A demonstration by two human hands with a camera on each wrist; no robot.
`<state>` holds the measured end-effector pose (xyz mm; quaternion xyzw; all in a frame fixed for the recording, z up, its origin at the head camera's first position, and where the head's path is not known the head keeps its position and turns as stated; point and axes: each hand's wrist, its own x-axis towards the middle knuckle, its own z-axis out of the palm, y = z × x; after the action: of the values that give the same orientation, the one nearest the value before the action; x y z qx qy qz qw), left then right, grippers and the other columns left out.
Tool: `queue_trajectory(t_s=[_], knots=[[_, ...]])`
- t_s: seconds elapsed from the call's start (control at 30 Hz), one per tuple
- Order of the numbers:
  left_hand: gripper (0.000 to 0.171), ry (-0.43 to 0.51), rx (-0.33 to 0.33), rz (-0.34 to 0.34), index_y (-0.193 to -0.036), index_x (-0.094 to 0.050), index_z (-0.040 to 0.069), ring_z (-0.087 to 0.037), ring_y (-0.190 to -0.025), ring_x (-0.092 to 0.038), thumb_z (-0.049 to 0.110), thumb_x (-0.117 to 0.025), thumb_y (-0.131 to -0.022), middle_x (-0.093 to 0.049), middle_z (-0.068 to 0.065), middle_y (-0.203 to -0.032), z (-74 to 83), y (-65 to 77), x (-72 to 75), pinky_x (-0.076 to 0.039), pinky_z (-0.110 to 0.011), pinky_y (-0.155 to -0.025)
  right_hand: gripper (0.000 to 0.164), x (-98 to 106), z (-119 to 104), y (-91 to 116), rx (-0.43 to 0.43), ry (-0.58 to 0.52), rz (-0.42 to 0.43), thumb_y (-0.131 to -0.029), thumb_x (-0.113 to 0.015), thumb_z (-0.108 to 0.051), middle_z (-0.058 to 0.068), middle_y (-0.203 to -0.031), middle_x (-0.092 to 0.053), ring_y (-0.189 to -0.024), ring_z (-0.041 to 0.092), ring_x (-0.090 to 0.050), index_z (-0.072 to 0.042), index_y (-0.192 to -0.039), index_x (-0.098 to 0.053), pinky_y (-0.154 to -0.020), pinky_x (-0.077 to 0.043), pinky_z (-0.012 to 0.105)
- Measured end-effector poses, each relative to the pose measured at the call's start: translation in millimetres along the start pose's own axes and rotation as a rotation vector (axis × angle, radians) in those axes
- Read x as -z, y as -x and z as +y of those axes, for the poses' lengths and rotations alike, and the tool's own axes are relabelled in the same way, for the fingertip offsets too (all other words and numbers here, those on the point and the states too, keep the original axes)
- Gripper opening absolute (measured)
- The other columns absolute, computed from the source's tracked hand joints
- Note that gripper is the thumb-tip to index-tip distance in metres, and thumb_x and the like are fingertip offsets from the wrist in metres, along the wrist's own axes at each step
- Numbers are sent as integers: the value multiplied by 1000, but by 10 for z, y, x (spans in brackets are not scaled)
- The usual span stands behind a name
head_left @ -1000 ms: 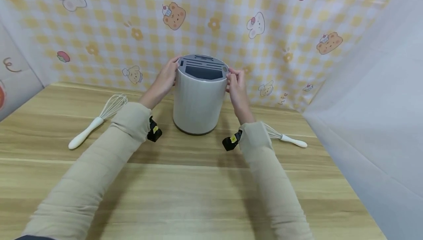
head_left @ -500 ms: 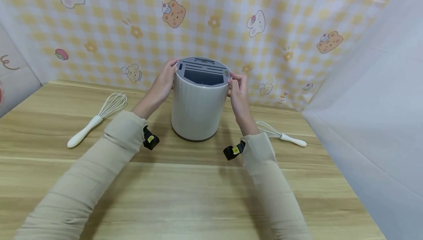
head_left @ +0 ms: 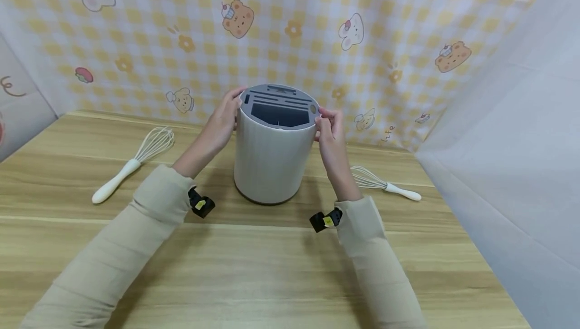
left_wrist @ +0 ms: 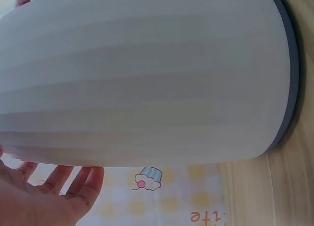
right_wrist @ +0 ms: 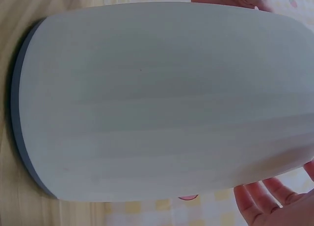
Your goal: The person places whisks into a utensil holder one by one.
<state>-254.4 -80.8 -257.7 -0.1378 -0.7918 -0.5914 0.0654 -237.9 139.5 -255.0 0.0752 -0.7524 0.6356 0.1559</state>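
Observation:
A white round knife block [head_left: 272,165] with a grey slotted top and a dark base stands on the table, its top tipped slightly to the right. One wide opening and several narrow slots show in the top. My left hand [head_left: 225,117] grips its upper left side, thumb near the rim. On the upper right side my right hand [head_left: 331,135] holds it the same way. The left wrist view shows the block's smooth wall [left_wrist: 157,84] and the left hand's fingers [left_wrist: 91,184] against it. In the right wrist view, the right hand's fingers [right_wrist: 252,199] touch the wall.
A white whisk [head_left: 118,180] lies on the wooden table [head_left: 272,278] to the left. Another whisk [head_left: 401,191] lies to the right, just beyond the right forearm. A yellow checked cloth [head_left: 290,57] hangs behind, and a white sheet [head_left: 512,138] borders the right.
Both hands have drawn the knife block across the table toward me, keeping their hold at its top. The whisks stay where they were.

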Motion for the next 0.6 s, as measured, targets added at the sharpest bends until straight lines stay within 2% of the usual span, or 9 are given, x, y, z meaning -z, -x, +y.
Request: queue_trajectory(t_s=[0.2, 0.4, 0.6], knots=[[51, 10, -18, 5, -147, -26, 20, -27, -129, -40, 37, -19, -99, -32, -6, -149, 23, 111, -15, -41, -49, -98, 27, 16, -35, 106, -5, -8, 6, -95, -37, -15, 9, -132, -45, -101, 12, -49, -1, -118, -38, -81, -48, 31], [52, 7, -37, -3, -147, -26, 20, -28, -127, -42, 37, -18, -99, -29, -3, -152, 49, 196, -28, -41, -50, -99, 27, 41, -51, 185, 17, -7, 2, -95, -36, -14, 11, -127, -46, -100, 13, -50, -1, -119, -39, -79, -47, 30], [51, -8, -36, -5, -146, -27, 24, -27, -124, -44, 40, -18, -98, -32, -3, -149, 61, 247, -37, -42, -50, -96, 28, 72, -74, 262, 37, 14, -2, -95, -36, -14, 10, -124, -47, -99, 15, -51, -2, -120, -40, -81, -47, 33]])
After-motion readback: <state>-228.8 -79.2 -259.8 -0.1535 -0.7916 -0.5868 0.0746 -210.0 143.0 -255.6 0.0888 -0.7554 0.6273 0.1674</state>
